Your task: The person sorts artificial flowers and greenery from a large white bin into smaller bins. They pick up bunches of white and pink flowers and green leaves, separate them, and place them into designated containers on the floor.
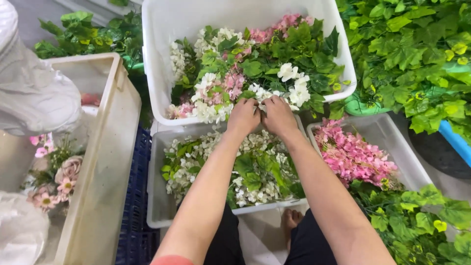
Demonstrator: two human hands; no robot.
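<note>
Both hands meet over the near rim of the big white tub (157, 73), just where it borders the smaller tub (156, 196) below it. The left hand (243, 117) and the right hand (277, 116) are knuckles-up and touching each other, fingers curled down and pinched on a white flower sprig (267, 98) at the big tub's near edge; the fingertips themselves are hidden among the blooms.

The big tub is packed to its rim with white and pink flowers and green leaves, leaving no bare floor inside. The smaller tub under the forearms holds white blossoms and leaves, with bare wall showing at its left and near edges. To its right, touching it, a third tub (407, 157) holds pink flowers (351, 154) at its far end and leaves at its near end.

Leafy vines (412, 54) crowd the right side up to the big tub's right edge. On the left stands a tall beige crate (105, 162), with a dark blue crate (137, 206) in the narrow gap between it and the smaller tub. A bare foot (292, 218) rests just past the smaller tub's near edge.
</note>
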